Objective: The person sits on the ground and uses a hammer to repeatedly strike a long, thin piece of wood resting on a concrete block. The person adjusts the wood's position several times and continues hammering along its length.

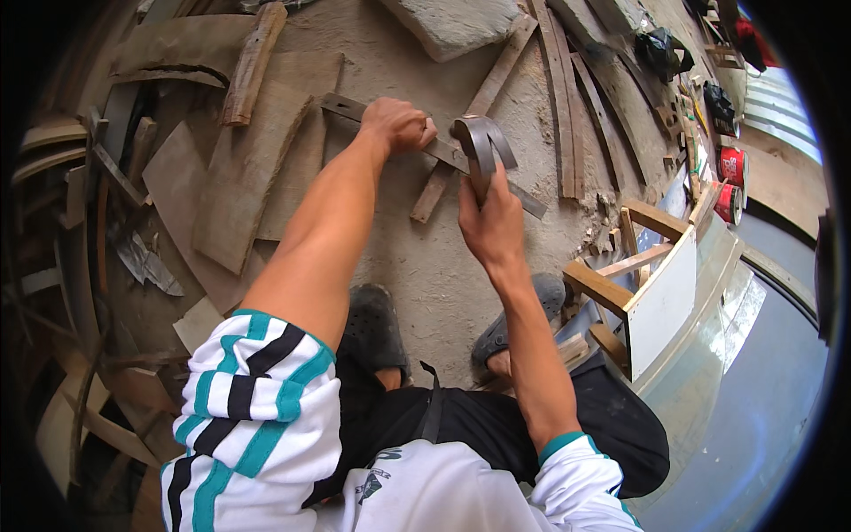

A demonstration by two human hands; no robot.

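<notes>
My left hand (399, 124) is a fist closed over a long, thin grey-brown strip (343, 107) that has a small hole near its left end. Whether this strip is wood or metal, I cannot tell. It slants down to the right, crossing a narrow wooden stick (503, 69) on the ground. In my right hand (493, 226) is a claw hammer (483, 151), gripped by the handle with its dark metal head up. The hammer head is over the strip, just right of my left fist; whether they touch is unclear. My right fingers partly hide the handle.
Wide boards (257, 160) and wood scraps lie to the left. A stone slab (452, 22) sits at the far side, with long wooden strips (567, 106) right of it. A small wooden frame with a white panel (660, 301) stands near my right knee, beside glass sheets (709, 399) and red cans (729, 202).
</notes>
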